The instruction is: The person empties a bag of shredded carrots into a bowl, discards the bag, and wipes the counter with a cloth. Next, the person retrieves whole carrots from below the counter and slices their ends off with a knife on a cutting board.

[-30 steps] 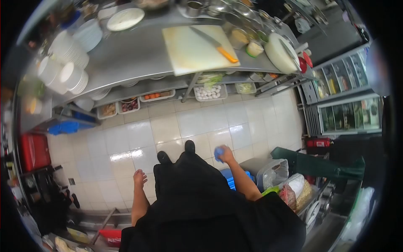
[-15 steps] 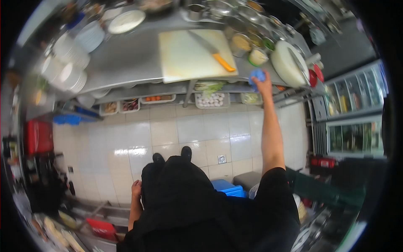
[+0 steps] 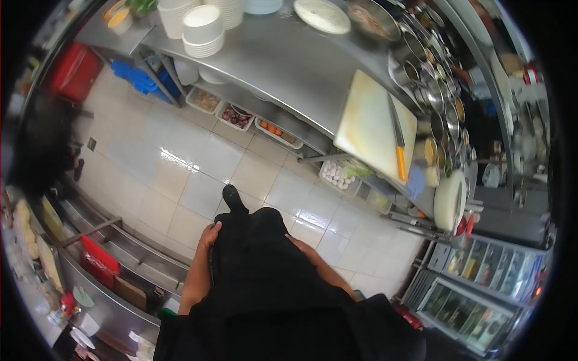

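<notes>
My left hand (image 3: 209,233) hangs beside my thigh, against the black clothing, its fingers curled in with nothing visible in them. Close to the other thigh is my right hand (image 3: 295,242), its fingers mostly hidden behind the black clothing. Both hands are away from the steel counter (image 3: 271,72). On that counter lies a white cutting board (image 3: 364,123) with a yellow-handled knife (image 3: 397,135) across it. A crumpled blue cloth (image 3: 414,180) lies beside the board, near the knife handle.
Stacked white bowls (image 3: 203,33), a white plate (image 3: 322,15) and a metal bowl (image 3: 373,21) stand on the counter. Below are tubs of onions (image 3: 235,117), carrots (image 3: 271,128) and eggs (image 3: 338,175). A glass-fronted fridge (image 3: 463,313) stands right; a red bin (image 3: 72,72) left.
My right hand has let go of the blue cloth and come back from the counter to my side. The view has turned left, so the cutting board now appears farther right.
</notes>
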A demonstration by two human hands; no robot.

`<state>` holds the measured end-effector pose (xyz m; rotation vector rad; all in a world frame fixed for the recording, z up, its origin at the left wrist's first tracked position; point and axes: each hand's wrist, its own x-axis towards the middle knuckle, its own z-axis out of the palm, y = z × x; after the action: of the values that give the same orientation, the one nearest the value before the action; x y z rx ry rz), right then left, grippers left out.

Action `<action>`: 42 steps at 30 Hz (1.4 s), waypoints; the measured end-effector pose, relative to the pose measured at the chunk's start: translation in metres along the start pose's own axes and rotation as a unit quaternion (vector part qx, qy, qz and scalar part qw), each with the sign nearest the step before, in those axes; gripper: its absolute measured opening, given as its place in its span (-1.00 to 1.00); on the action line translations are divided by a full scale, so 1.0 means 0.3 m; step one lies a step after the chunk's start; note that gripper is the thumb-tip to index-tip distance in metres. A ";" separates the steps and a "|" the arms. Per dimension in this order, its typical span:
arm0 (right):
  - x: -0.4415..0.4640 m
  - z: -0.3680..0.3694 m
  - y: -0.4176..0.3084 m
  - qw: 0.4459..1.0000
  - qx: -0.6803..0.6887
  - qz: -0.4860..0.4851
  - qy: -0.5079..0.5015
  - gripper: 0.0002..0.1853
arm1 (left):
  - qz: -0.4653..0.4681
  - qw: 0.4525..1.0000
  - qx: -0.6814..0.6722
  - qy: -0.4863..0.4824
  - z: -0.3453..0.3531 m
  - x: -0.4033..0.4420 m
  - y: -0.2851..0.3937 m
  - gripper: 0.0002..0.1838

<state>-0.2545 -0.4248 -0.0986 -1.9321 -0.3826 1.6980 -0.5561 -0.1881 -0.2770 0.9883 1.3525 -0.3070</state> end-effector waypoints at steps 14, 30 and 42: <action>1.241 -0.519 0.060 0.857 -0.497 -0.070 0.120 -0.47 | 0.221 0.966 0.124 0.058 0.203 0.682 0.364 -0.39; 2.080 -0.376 0.053 0.688 -0.430 -0.263 0.522 -0.48 | 0.460 0.829 0.319 -0.002 0.310 1.472 0.589 -0.41; 2.017 -0.390 -0.017 0.849 -0.321 0.000 0.419 -0.17 | 0.472 0.811 0.319 -0.131 0.515 1.560 0.548 -0.51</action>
<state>-0.0379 -0.1182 -0.5873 -2.9045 -0.6396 0.5741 -0.2209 -0.0458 -0.6475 1.9712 0.3545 -0.1124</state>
